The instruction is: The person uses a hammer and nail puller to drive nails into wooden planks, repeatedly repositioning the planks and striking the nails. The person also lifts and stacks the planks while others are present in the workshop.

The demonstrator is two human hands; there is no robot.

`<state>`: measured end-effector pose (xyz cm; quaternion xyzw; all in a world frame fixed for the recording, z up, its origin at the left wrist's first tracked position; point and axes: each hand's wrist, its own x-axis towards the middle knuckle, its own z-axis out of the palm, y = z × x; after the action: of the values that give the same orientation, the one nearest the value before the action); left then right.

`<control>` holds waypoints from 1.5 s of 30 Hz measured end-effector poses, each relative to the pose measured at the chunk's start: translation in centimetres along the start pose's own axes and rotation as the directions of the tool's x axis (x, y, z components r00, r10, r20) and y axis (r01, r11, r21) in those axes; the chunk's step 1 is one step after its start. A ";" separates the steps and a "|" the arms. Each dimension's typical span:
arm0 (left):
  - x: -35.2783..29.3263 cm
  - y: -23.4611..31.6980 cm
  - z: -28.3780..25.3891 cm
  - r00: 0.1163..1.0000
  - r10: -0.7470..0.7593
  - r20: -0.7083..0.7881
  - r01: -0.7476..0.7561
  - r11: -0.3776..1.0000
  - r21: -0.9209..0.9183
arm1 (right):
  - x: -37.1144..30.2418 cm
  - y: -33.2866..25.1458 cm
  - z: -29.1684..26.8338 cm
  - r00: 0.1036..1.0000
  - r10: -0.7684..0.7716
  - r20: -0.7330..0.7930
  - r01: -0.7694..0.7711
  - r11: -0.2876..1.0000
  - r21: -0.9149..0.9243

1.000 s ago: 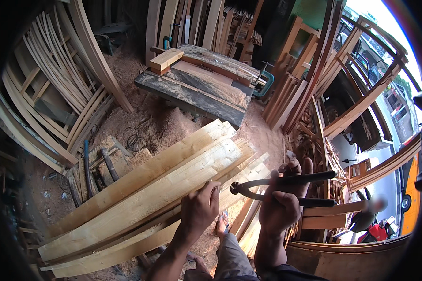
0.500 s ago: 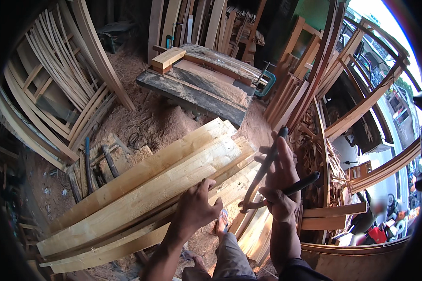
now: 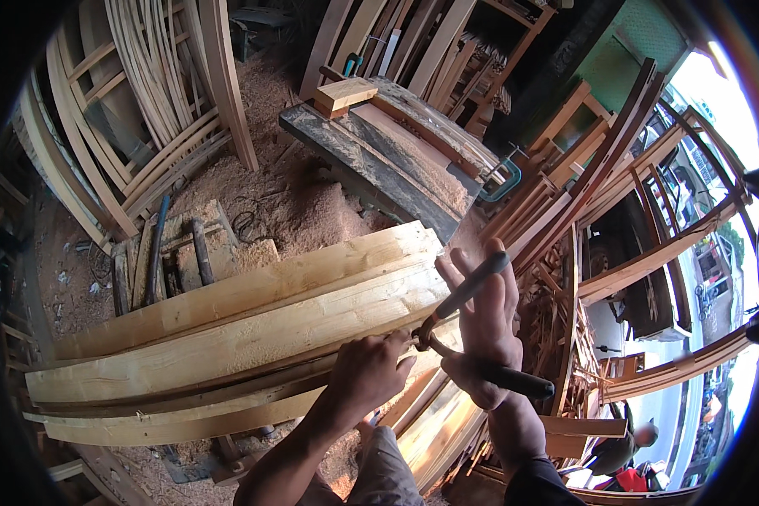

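Note:
A pair of pincers (image 3: 430,331) with dark-sleeved handles spread wide is in my right hand (image 3: 487,337). Its thumb lies over the lower handle, and the other fingers stretch up behind the upper one. My left hand (image 3: 369,369) has its fingers curled close to the pincers' jaws; whatever they pinch, if anything, is hidden. Both hands are above a stack of long, pale, curved boards (image 3: 228,325) that runs from the lower left to the middle. Wood dust lies on the boards.
Beyond the boards stands a dusty machine table (image 3: 371,160) with a wooden block (image 3: 346,95) and a teal clamp (image 3: 503,179). Curved frames (image 3: 156,84) lean at left. A low wooden stool-like frame (image 3: 177,253) stands in sawdust. Another person (image 3: 620,447) is at lower right.
The pincers' jaws have come to my left hand's fingertips, which are now drawn together. My right hand has shifted slightly left, and the view has turned.

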<state>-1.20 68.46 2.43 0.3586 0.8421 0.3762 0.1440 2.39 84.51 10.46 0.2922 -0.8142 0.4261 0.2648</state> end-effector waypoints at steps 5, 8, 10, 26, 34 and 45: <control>-0.2 -0.1 -0.1 1.000 0.008 -0.008 -0.009 0.996 -0.090 | -0.3 0.6 0.3 0.998 0.006 0.065 -0.013 0.994 0.111; 0.0 -0.1 -0.2 0.999 0.052 0.000 -0.052 0.998 0.023 | -1.0 0.3 1.1 0.993 0.051 0.105 -0.078 0.959 0.273; 0.1 -0.1 -0.3 0.996 0.077 -0.044 -0.077 0.997 0.002 | -1.4 0.3 2.0 0.997 0.051 0.050 -0.064 0.953 0.297; 0.0 -0.2 1.7 0.975 0.155 -0.158 -0.120 0.969 0.215 | -1.1 0.0 3.0 0.928 0.358 -0.100 -0.257 0.812 0.523; 0.3 -0.3 1.8 0.948 0.225 -0.226 -0.175 0.960 0.220 | -1.3 0.3 3.3 0.893 0.438 -0.107 -0.309 0.768 0.561; 0.1 -0.3 1.8 0.988 0.105 -0.115 -0.080 0.975 0.206 | 0.0 -0.3 1.1 0.902 0.393 -0.181 -0.273 0.842 0.465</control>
<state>-0.46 69.38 0.99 0.3858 0.8655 0.3173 0.0366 2.42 83.50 10.04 0.1352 -0.6953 0.6696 0.2233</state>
